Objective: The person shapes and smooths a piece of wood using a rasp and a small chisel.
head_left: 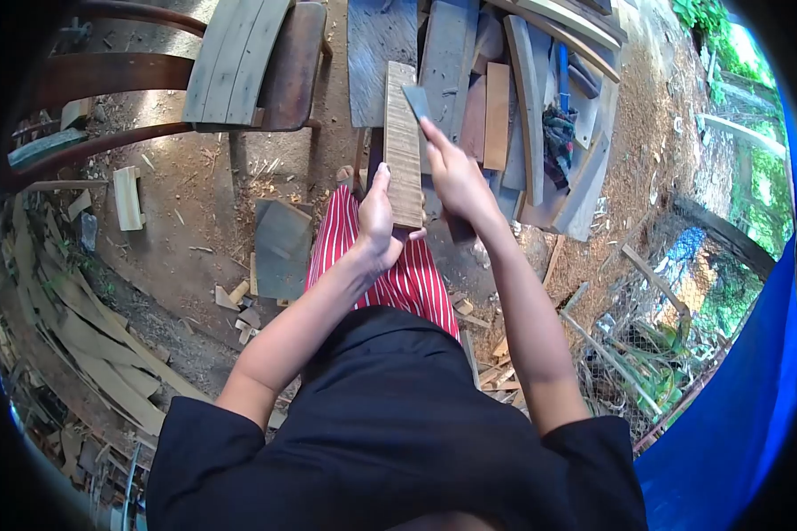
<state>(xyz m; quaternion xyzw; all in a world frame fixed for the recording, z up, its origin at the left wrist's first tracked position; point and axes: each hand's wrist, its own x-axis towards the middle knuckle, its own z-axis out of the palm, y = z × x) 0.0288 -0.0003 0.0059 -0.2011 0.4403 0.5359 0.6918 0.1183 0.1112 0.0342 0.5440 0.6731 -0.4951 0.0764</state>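
Note:
My left hand is closed around the lower end of a narrow wooden board, thumb along its left edge and fingertips showing at the right. The board is tilted up in front of my knees, and its top overlaps a grey plank in this view. A flat grey metal blade lies against the board's upper right side. My right hand grips this blade's tool, the index finger stretched along it. Below that hand a dark brown part, perhaps its handle, shows.
Several planks and curved wood strips lie at the front right, beside a patterned cloth. A wooden chair stands at the front left. Offcuts and shavings cover the ground. A blue tarp hangs at the right.

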